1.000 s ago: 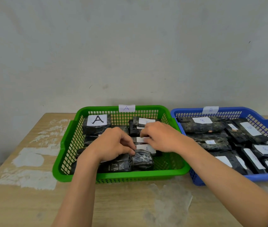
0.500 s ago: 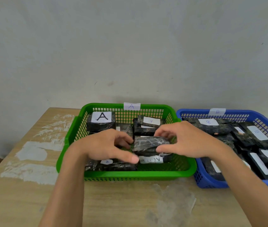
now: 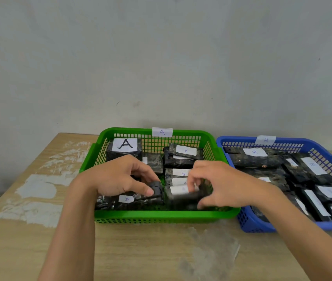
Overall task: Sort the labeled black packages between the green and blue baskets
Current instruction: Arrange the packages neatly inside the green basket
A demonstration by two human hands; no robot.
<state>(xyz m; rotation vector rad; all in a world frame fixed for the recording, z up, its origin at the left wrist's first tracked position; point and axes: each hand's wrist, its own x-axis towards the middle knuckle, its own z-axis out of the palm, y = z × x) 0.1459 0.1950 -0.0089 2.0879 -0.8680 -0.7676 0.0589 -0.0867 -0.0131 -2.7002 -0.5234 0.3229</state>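
The green basket (image 3: 161,214), tagged A on its back rim, holds several black packages with white A labels. The blue basket (image 3: 248,224) to its right, tagged B, holds several B-labelled packages. My left hand (image 3: 118,177) is inside the green basket, thumb and fingers pinching the end of a small black package (image 3: 157,190). My right hand (image 3: 219,185) is curled around a blurred black package with a white label (image 3: 179,192) at the basket's front right, fingers on top and thumb below.
Both baskets stand side by side on a wooden table (image 3: 140,256) with white paint patches on the left. A bare wall rises behind. A large package marked with a bold A (image 3: 124,148) sits in the green basket's back left corner.
The package held up between both hands has come down into the front right of the green basket, label now up. My left hand has shifted onto a neighbouring package.
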